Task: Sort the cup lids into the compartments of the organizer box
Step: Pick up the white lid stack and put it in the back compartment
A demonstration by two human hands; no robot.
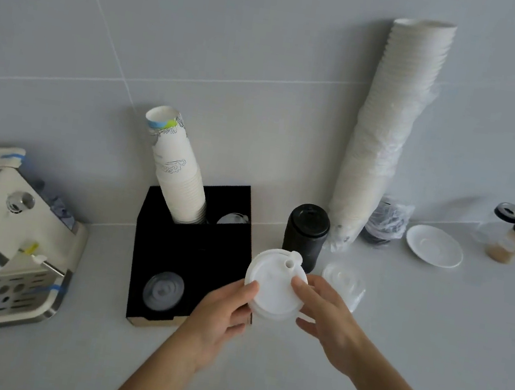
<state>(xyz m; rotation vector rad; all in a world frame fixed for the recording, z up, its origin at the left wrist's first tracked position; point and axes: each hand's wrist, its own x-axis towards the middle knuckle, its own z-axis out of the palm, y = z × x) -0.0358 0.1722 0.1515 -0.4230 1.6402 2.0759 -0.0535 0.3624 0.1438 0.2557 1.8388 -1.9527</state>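
Two bare forearms reach up from the bottom edge, and both hands meet on a stack of white cup lids. The left hand curls under the stack's left edge, thumb on top, fingers wrapped beneath. The right hand grips the right side, thumb pressed on the top lid, fingers loosely spread below. The stack hangs in the air just over the front right corner of the black organizer box. Inside that box, the front left compartment holds clear flat lids; the back left one carries a leaning stack of printed paper cups; the back right shows a pale lid, only partly seen. Just right of the hands, clear dome lids lie on the counter. Behind them stands a stack of black lids, beside a tall column of white paper cups against the wall. Far left sits an espresso machine.
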